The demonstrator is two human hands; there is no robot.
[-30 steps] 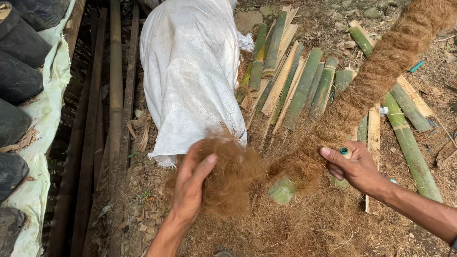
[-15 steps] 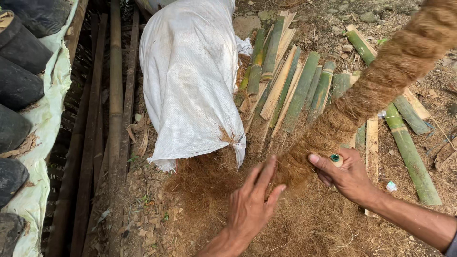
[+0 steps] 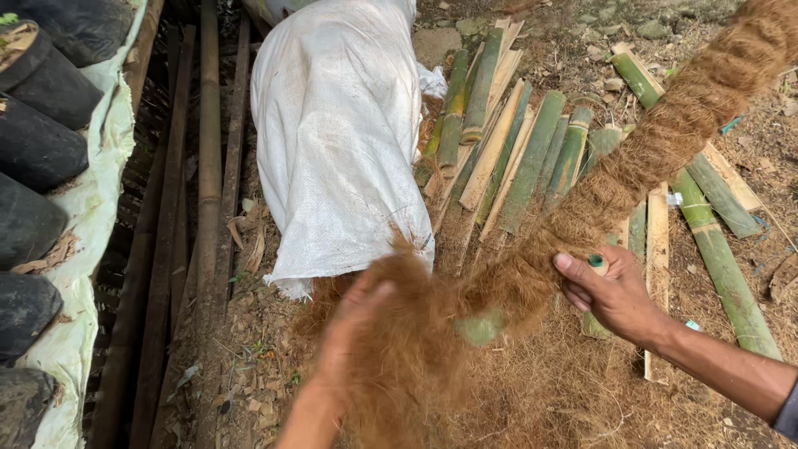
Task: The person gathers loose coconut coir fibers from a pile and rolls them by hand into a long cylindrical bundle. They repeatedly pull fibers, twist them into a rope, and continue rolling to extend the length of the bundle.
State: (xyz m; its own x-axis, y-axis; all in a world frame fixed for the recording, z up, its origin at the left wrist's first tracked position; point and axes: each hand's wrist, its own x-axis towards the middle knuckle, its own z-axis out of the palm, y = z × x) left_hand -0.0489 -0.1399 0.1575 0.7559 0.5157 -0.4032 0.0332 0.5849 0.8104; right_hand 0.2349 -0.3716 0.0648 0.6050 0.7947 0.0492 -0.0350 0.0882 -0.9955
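Coir rope, thick and shaggy brown, runs from the upper right corner down to the middle of the view, where it ends in a loose tuft of fibre; right of that tuft the right hand pinches the rope's lower end between thumb and curled fingers, a green ring showing on one finger; the left hand lies at the tuft's left edge, blurred, fingers spread and pressed flat into the fibre rather than closed on it; more loose fibre carpets the ground under the tuft; to do this well, I judge, the right hand should keep the rope taut and its twist from slipping while the left feeds fibre in small, even amounts, so that the strand gains no lumps or thin spots; above the tuft lies a white woven sack, full and bulging, its mouth out of view, so what it holds cannot be told; right of the sack, under the rope, split bamboo lies in a rough fan, green and pale; left of the sack long bamboo poles lie side by side; farther left black grow bags sit in a row on pale plastic sheeting, one at the top left holding dry brown matter, the others' contents hidden.
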